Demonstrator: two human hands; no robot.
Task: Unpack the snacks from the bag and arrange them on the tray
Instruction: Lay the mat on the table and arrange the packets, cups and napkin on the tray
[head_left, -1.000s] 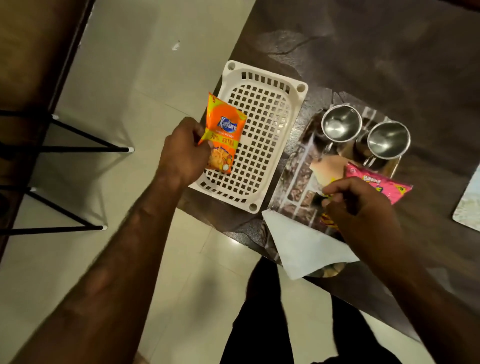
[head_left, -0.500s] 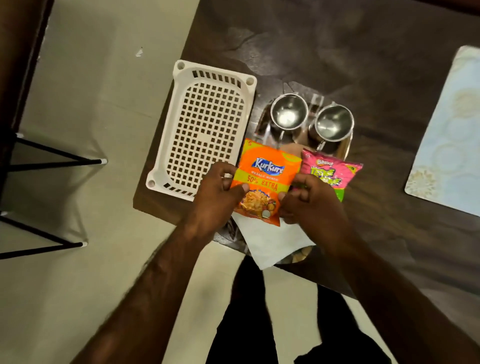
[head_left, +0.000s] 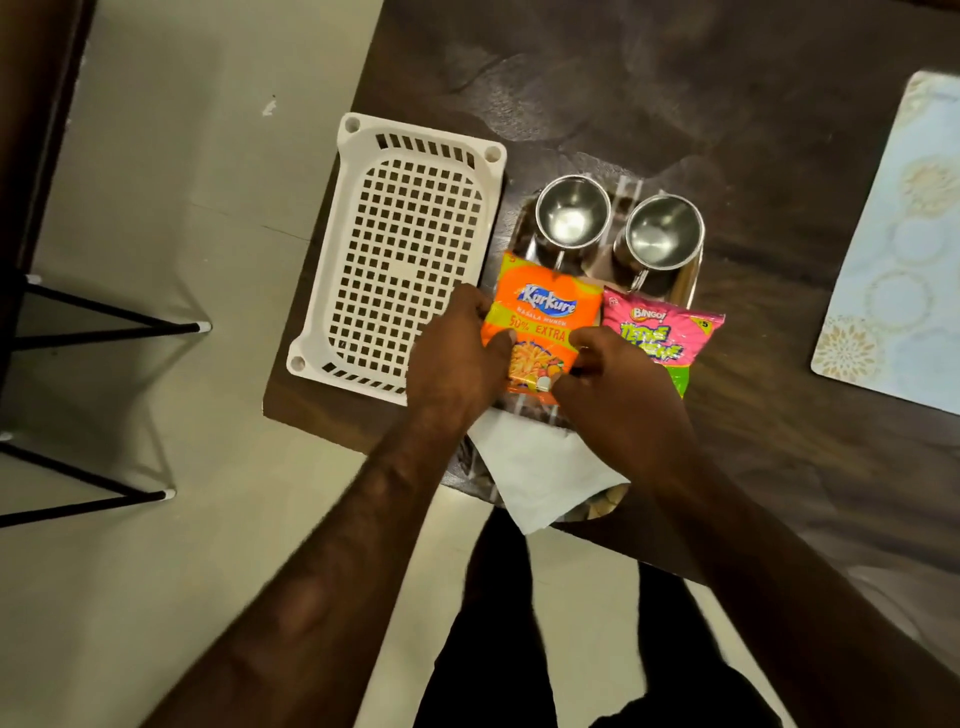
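Observation:
An orange Kurkure snack packet (head_left: 545, 317) lies flat on the steel tray (head_left: 688, 283), just in front of the two steel cups. My left hand (head_left: 457, 358) pinches its left edge and my right hand (head_left: 613, 384) pinches its lower right edge. A pink Bingo snack packet (head_left: 660, 332) lies beside it on the right, partly under my right hand. A white bag or paper (head_left: 540, 473) lies under my wrists at the table's near edge; most of the tray is hidden by the packets and hands.
A white perforated plastic basket (head_left: 410, 254) sits empty left of the tray, near the table's left edge. Two steel cups (head_left: 571, 218) (head_left: 662, 236) stand at the tray's far end. A pale patterned mat (head_left: 904, 260) lies at the right. Black stool legs (head_left: 104, 322) stand on the floor.
My left hand carried the orange packet from over the white basket rightward onto the tray. My right hand let go of the pink packet and took the orange packet's other edge.

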